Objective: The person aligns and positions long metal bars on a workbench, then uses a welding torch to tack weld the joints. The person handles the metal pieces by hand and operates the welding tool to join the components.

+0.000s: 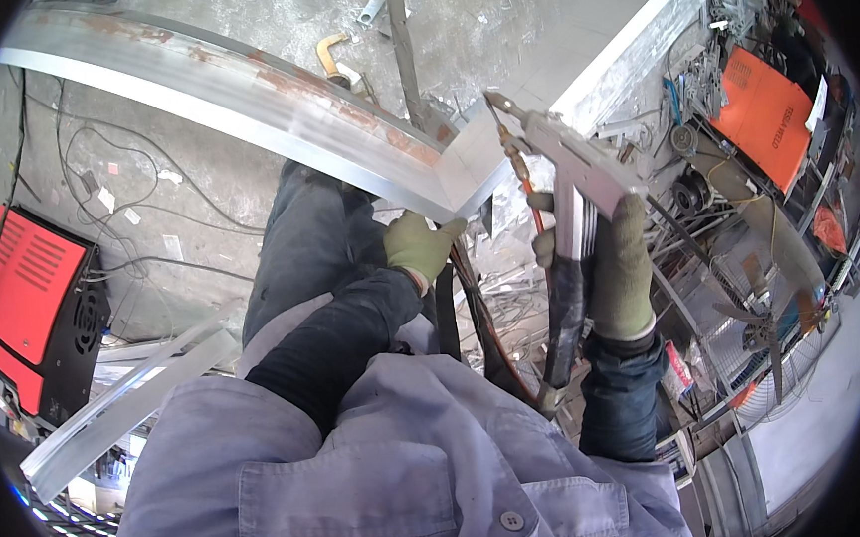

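Note:
My right hand (621, 265), in a pale green work glove, is closed around the handle of a grey welding gun (582, 153). The gun's nozzle tip points up and left, just past the corner of a silver metal frame (341, 135). A thin orange line and a thick black sleeve run along the gun and down toward my body. Just below that corner is my left hand (419, 246), gloved too, its thumb stretched right and its other fingers curled. What those fingers hold, if anything, is hidden. Rusty brown patches mark the long left bar.
A red and black machine (29, 307) stands at the left, with cables trailing over the floor. Silver profiles (130, 404) lie below it. At the right are an orange box (763, 115), a fan (758, 330) and a cluttered metal rack. A yellow clamp-like piece (331, 54) sits beyond the frame.

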Tool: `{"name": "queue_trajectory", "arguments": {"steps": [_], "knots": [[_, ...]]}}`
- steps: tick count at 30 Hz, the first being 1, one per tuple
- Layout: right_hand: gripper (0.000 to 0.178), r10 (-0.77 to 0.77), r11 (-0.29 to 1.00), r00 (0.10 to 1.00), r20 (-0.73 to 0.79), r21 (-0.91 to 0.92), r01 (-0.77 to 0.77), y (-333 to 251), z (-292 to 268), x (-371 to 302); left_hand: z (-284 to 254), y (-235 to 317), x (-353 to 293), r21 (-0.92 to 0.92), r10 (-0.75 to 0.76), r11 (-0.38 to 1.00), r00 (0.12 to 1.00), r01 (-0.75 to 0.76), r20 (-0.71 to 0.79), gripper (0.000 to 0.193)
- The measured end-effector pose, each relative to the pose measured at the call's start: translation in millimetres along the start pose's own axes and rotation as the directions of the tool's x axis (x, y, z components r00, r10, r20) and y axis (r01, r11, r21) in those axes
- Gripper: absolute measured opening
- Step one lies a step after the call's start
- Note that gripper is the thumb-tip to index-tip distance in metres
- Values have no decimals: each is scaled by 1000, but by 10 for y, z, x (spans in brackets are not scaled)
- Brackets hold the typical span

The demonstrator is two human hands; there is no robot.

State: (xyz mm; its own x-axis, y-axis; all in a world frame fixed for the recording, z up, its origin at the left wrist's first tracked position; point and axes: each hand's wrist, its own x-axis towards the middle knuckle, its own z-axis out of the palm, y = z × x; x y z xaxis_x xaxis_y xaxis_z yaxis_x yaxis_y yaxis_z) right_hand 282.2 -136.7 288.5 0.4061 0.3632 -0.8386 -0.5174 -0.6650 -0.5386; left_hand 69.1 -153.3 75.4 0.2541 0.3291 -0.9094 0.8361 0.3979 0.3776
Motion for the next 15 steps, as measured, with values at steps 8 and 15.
{"name": "queue_trajectory", "arguments": {"steps": [8, 15], "knots": [[111, -234, 963, 945, -227, 76, 257, 326, -140, -746, -41, 34, -49, -12, 48, 999, 999, -48, -18, 67], [119, -206, 924, 906, -369, 231, 304, 1499, -677, -1680, 40, -2, -5, 180, 385, 908, 923, -378, -4, 67]]}}
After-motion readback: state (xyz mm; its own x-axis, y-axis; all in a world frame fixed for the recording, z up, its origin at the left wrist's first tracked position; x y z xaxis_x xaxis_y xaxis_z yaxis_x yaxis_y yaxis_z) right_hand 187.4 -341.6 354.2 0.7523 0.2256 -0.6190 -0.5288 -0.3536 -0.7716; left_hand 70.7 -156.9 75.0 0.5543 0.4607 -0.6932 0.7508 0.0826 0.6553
